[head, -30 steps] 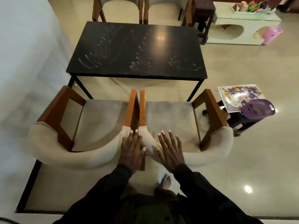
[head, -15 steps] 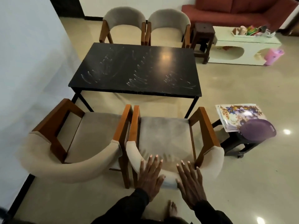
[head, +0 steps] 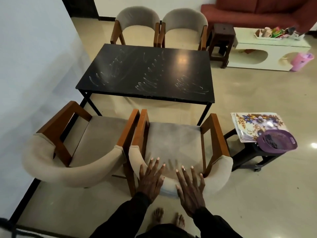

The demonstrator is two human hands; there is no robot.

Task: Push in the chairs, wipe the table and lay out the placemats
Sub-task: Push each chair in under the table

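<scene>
Both palms flat on the padded back of the near right chair (head: 173, 140): left hand (head: 150, 182) and right hand (head: 190, 189), fingers straight, no real grip (you shove a chair, not grab it). It sits just short of the table (head: 147, 73); the placemats (head: 253, 124) wait on the side stool (head: 248, 155).

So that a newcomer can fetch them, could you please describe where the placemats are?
To the right of the black table stands a low dark stool. The placemats lie on it, a flat stack partly under a purple basket, the only flower-printed thing nearby.

Dim indoor light, lamp glare on the black table (head: 147, 74), wide-angle edge bending.
</scene>
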